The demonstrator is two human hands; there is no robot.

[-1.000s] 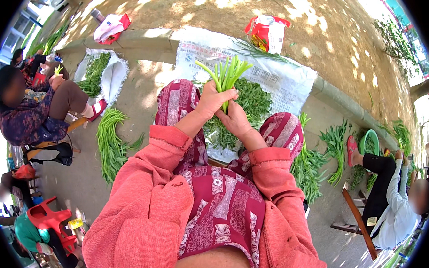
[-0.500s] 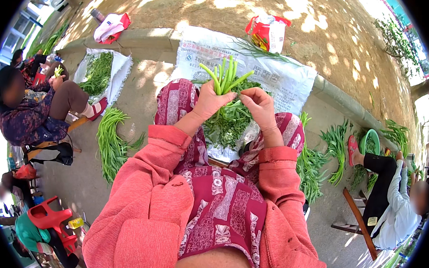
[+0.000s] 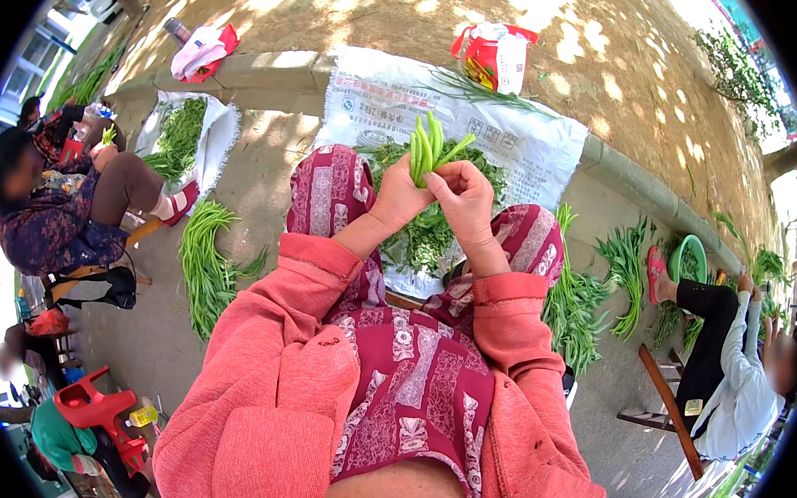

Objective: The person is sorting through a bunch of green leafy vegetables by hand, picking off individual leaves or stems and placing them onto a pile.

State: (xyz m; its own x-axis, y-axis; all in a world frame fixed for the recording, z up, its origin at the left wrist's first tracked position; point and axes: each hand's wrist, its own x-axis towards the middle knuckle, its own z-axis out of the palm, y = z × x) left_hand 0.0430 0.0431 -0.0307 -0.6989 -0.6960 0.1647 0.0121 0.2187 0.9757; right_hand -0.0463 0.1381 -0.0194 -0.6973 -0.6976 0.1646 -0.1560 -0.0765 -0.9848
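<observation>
My left hand (image 3: 399,199) is closed round a short bunch of pale green stems (image 3: 425,149), held upright between my raised knees. My right hand (image 3: 464,200) is closed against the right side of the same bunch, its thumb and fingertips on the stems beside the left thumb. Beneath both hands a heap of loose leafy greens (image 3: 424,247) lies on a spread white woven sack (image 3: 366,94), partly hidden by my hands and patterned trousers.
Long green bundles lie left (image 3: 206,270) and right (image 3: 575,317). Beyond are a kerb, red-white bags (image 3: 490,55), a sack of greens (image 3: 174,138) and a green basin (image 3: 689,264). Seated people (image 3: 62,213) work at both sides; a red stool (image 3: 93,400) is lower left.
My right hand rose rightward from below the left hand, then came back in against the bunch. The left hand moved slightly right, and the stem tops now stand closer together.
</observation>
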